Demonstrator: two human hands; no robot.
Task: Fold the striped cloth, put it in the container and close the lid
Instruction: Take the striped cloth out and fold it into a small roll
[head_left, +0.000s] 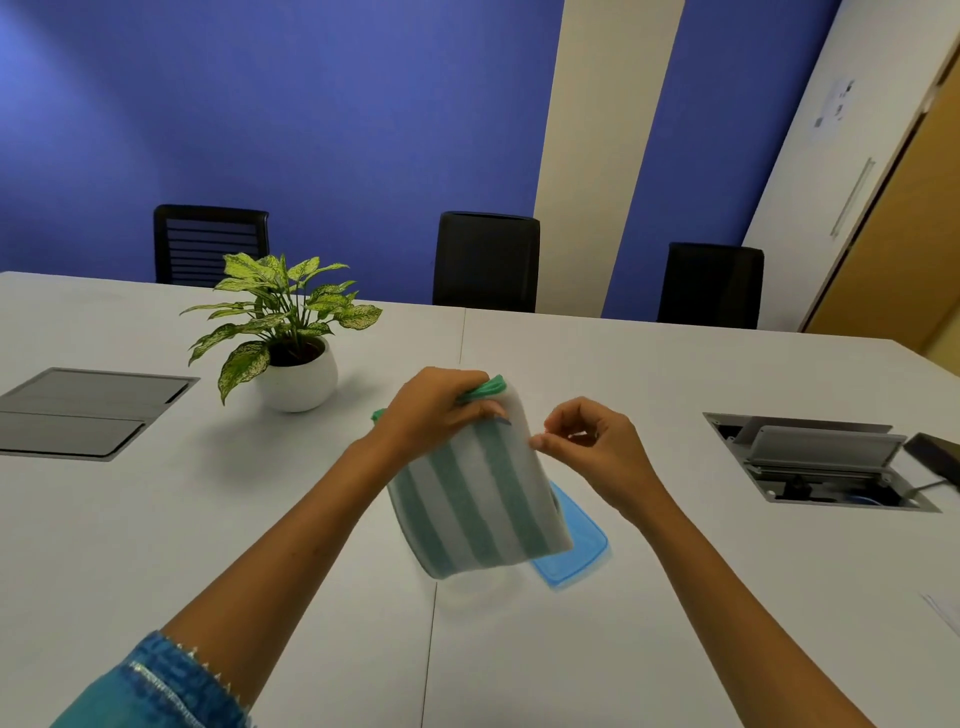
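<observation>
The striped cloth (478, 509), green and white, hangs folded above the table. My left hand (436, 410) grips its top edge. My right hand (587, 441) is just right of the cloth's upper corner, fingers curled and pinched together, holding nothing that I can see. Under the cloth lies a blue lid (576, 545), partly hidden by the cloth. The container itself is hidden behind the cloth; I cannot tell where it stands.
A potted plant (291, 338) in a white pot stands at the back left. A shut cable hatch (88, 410) is at far left, an open cable box (821, 462) at right. Three black chairs (485, 260) line the white table's (675, 597) far edge.
</observation>
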